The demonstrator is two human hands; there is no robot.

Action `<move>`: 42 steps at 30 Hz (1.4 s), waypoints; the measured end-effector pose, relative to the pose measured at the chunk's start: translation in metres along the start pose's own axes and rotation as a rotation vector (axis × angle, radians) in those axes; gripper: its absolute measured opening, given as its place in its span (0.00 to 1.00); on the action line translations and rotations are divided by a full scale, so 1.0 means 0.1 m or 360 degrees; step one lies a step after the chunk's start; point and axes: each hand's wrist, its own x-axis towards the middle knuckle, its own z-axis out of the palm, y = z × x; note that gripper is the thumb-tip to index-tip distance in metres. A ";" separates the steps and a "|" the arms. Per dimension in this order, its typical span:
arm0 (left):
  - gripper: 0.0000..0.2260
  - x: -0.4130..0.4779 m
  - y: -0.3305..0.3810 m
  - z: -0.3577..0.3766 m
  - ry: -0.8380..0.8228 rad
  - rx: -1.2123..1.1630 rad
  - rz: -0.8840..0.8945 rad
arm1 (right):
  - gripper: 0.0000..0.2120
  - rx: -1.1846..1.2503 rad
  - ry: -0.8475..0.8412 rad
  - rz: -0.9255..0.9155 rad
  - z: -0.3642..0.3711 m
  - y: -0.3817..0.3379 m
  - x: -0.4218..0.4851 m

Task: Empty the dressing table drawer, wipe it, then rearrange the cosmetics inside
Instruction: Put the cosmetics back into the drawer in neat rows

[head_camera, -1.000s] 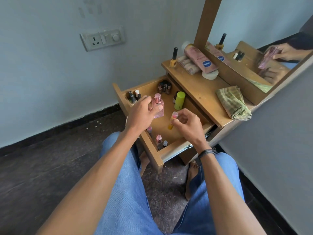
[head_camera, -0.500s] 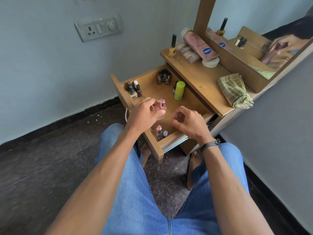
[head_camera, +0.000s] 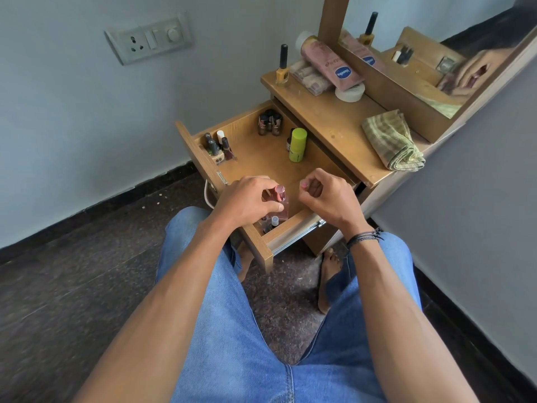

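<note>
Left hand (head_camera: pixel 247 200) hovers over the near corner of the drawer (head_camera: pixel 197 149), fingers and thumb curled round a pink perfume bottle (head_camera: pixel 282 203) held upright, cap up. The right hand (head_camera: pixel 328 196) hangs just beside it over the drawer's near wall, closed into a loose fist. A pink tip shows at its fingers, but whether it grips something cannot be told.

Below the perfume, a few small bottles (head_camera: pixel 271 223) stand tucked into that near corner. The cosmetics are grouped by corner, so this looks like the rearranging stage, with the perfume about to join the near group. It should go straight down, base flat on the wood and clear of the small caps. The hand should let go only once it stands steady, since one tall glass bottle tipping could topple its neighbours.

Farther in, much of the drawer floor is bare. Nail polishes (head_camera: pixel 218 146) fill the left corner, another cluster of bottles (head_camera: pixel 270 123) the far corner, and a lime-green stick (head_camera: pixel 297 145) stands under the table's edge.

On the dressing table top (head_camera: pixel 334 120) lie a folded green checked cloth (head_camera: pixel 392 141), a white tape roll (head_camera: pixel 350 91), a pink Vaseline lotion bottle (head_camera: pixel 331 65) and a yellow nail polish (head_camera: pixel 282 65). Behind them the mirror (head_camera: pixel 436 39) leans. A switchboard (head_camera: pixel 148 39) sits on the pale wall above a dark stone floor (head_camera: pixel 72 271).
</note>
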 end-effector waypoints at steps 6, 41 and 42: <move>0.09 0.00 0.00 -0.02 -0.0116 -0.0002 0.0012 | 0.05 -0.0023 -0.0009 0.0019 0.03 0.03 0.02; 0.07 0.03 -0.01 -0.08 -0.0121 -0.0407 -0.0058 | 0.07 -0.0200 -0.0043 0.0076 0.08 0.02 0.04; 0.07 0.04 -0.01 -0.08 -0.0113 -0.0401 -0.0059 | 0.07 -0.0200 -0.0043 0.0077 0.09 0.03 0.04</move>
